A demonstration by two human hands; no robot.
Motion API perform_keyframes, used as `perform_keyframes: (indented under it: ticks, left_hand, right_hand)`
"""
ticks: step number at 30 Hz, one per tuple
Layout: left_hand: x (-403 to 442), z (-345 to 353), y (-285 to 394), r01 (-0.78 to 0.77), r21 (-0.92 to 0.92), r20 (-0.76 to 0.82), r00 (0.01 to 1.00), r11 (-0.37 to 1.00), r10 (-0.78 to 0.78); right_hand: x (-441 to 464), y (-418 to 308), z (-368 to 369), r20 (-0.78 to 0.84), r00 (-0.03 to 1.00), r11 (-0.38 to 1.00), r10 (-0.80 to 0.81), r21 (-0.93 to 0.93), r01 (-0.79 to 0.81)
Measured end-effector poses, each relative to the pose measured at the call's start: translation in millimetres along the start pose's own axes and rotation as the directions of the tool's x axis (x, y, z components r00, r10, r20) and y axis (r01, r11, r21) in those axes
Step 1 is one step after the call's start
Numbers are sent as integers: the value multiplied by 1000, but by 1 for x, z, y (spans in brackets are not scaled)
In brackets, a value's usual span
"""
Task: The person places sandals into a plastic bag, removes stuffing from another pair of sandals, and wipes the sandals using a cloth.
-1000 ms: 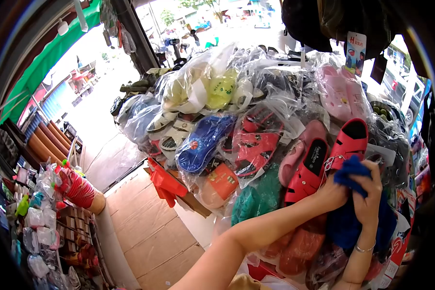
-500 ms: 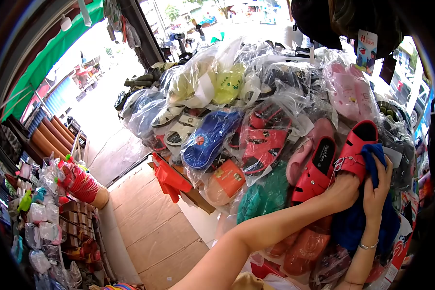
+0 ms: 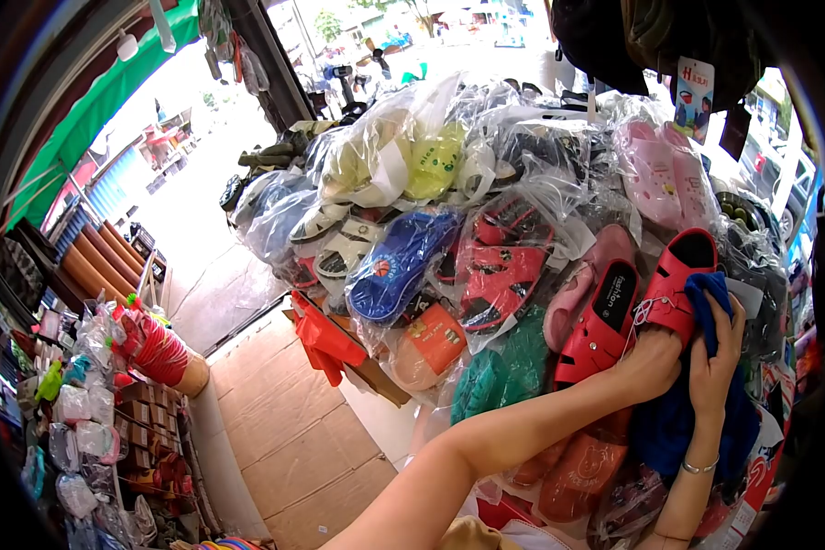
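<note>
A pair of red cut-out sandals lies at the right of the pile. My left hand (image 3: pixel 653 365) is closed around the toe end of the right-hand red sandal (image 3: pixel 671 289), its fingertips partly hidden. A pale string joins it to the other red sandal (image 3: pixel 596 332), which has a black "fashion" insole. My right hand (image 3: pixel 717 346) grips a dark blue cloth (image 3: pixel 709 295) and presses it to the sandal's outer side. More of the cloth hangs below, beside my right wrist, which wears a bracelet. A pink shoe (image 3: pixel 568 310) rests just left of the pair.
Plastic-wrapped footwear is heaped around, including blue slippers (image 3: pixel 396 266), red strappy sandals (image 3: pixel 504 286) and green ones (image 3: pixel 500 371). Dark bags (image 3: pixel 655 41) with a tag hang above right. Flattened cardboard (image 3: pixel 289 431) covers the floor left. Shelved goods (image 3: pixel 87 422) stand far left.
</note>
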State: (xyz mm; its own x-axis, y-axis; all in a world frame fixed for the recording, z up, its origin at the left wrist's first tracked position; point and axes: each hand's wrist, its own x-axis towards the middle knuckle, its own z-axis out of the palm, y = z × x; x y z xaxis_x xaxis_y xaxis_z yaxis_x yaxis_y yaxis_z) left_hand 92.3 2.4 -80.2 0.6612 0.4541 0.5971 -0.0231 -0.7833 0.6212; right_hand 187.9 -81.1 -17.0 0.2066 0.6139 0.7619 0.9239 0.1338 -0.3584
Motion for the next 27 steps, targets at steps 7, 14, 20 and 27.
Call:
perform_keyframes:
  ticks: [7,14,20,27]
  left_hand:
    - [0,0,0,-36,29,-26,999,999,37]
    - [-1,-6,4,-9,40,-1,1000,999,9]
    - [-1,0,1,-46,19,-70,996,999,47]
    - [-4,22,-26,-385,22,-109,917,923,385]
  right_hand:
    - [2,-2,-1,13,1000,1000,0,-3,0]
    - [2,-3,-1,12,1000,1000,13,2,-13]
    - [3,-8,-2,5,1000,1000,16,22,-16]
    - [3,-42,-22,164,941,956,-295,63,288]
